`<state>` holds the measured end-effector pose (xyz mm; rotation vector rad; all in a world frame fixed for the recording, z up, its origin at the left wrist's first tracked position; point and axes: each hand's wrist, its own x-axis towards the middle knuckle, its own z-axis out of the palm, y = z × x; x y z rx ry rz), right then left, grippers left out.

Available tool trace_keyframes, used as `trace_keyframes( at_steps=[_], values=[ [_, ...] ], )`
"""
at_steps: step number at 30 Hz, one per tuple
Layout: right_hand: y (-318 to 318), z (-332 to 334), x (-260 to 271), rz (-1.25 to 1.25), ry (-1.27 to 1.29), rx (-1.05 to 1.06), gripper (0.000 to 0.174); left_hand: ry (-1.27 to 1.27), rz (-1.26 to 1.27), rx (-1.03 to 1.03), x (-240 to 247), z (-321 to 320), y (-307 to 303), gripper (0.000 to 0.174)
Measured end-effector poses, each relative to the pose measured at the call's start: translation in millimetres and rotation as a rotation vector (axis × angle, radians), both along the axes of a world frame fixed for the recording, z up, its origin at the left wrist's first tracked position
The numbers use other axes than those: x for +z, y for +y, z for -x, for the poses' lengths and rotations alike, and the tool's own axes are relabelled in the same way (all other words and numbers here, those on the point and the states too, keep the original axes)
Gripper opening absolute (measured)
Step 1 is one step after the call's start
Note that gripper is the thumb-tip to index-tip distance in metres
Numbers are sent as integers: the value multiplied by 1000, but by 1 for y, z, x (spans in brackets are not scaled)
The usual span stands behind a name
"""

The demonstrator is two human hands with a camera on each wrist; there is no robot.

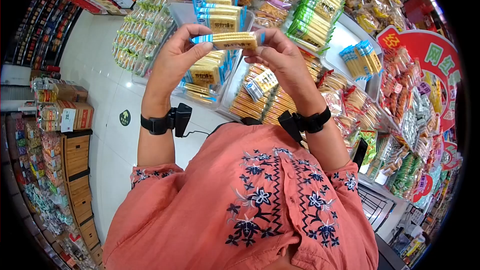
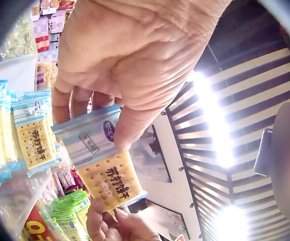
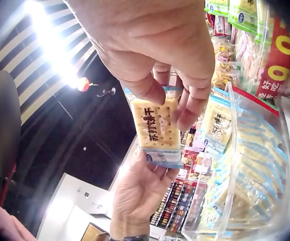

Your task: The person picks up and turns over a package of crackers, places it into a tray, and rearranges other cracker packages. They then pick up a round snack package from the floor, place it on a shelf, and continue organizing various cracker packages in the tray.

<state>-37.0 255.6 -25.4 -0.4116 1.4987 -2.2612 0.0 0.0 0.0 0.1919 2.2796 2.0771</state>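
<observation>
A packet of crackers (image 1: 234, 41) in a clear and blue-striped wrapper is held level between both hands, above a bin of similar blue packets (image 1: 210, 70). My left hand (image 1: 181, 56) pinches its blue end between thumb and fingers; the left wrist view shows the thumb on the blue part of the packet (image 2: 112, 183). At the other end my right hand (image 1: 284, 59) pinches the wrapper, and in the right wrist view its thumb and fingers (image 3: 165, 103) lie at the packet's upper end. Dark printed characters face the wrist cameras.
Green-wrapped packets (image 1: 315, 15) fill a bin at the upper right, with a few blue packets (image 1: 361, 61) in a bin beside it. Another blue-white packet (image 1: 261, 84) lies on rows of stick-shaped snacks. Shelves and wooden drawers (image 1: 79, 155) line the left, across a tiled floor (image 1: 107, 115).
</observation>
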Motion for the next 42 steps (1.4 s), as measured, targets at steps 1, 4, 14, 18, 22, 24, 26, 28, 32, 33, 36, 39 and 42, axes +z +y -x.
trace_keyframes(
  at_steps=[1,4,14,18,22,24,26,28,32,33,36,39,42],
  values=[
    [0,1,0,4,8,1,28,15,-7,4,1,0,1,35],
    [-4,0,2,4,32,-9,28,46,6,18,5,-2,1,34],
    [5,-12,0,-95,-59,20,28,-25,73,89,-2,-12,14,29],
    [17,-16,10,-115,-108,-15,28,-42,17,91,1,-14,30,30],
    [35,-15,12,-55,-138,-86,28,-80,8,89,3,-14,47,32],
    [45,-15,10,-6,-150,-128,28,-135,-89,67,4,-12,58,32],
    [59,-17,12,-31,-166,-164,27,-132,-120,11,0,-6,71,30],
    [69,-19,12,-41,-178,-201,26,-128,-132,-31,0,-3,81,28],
    [84,-24,9,6,-207,-262,23,-136,-145,-64,-6,4,97,29],
    [88,-26,10,4,-211,-266,22,-138,-149,-76,-8,5,98,29],
    [97,-29,10,2,-214,-284,22,-151,-156,-112,-13,8,107,31],
    [107,-33,9,-16,-211,-297,23,-125,-161,-121,-15,9,118,33],
    [116,-36,10,-36,-216,-304,23,-135,-186,-127,-17,10,129,34]
  ],
)
